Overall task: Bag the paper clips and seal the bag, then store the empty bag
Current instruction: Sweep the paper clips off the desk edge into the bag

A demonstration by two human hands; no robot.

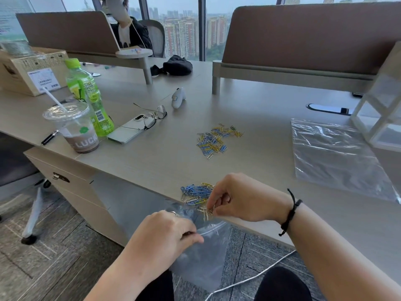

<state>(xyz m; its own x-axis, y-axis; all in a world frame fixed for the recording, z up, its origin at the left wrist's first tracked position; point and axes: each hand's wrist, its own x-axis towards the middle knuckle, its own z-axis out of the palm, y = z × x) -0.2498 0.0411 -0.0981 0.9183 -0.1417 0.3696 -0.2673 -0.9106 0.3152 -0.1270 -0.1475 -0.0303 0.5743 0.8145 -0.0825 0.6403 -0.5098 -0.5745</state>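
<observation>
My left hand [167, 233] pinches the rim of a clear zip bag [201, 261] and holds it open just below the desk's front edge. My right hand [236, 197] is at the edge above the bag's mouth, its fingertips closed on a few paper clips. Right beside it lies a mostly blue pile of paper clips [196, 193]. Farther back on the desk a second pile of blue and yellow paper clips [216, 139] is spread out. Another clear zip bag [334, 157] lies flat and empty on the right.
A lidded drink cup [76, 127], a green bottle [89, 96], a phone [130, 131] with glasses [155, 116] on it and a white controller [178, 98] stand to the left and behind. A white drawer unit [382, 109] stands at far right. A person sits behind the partition.
</observation>
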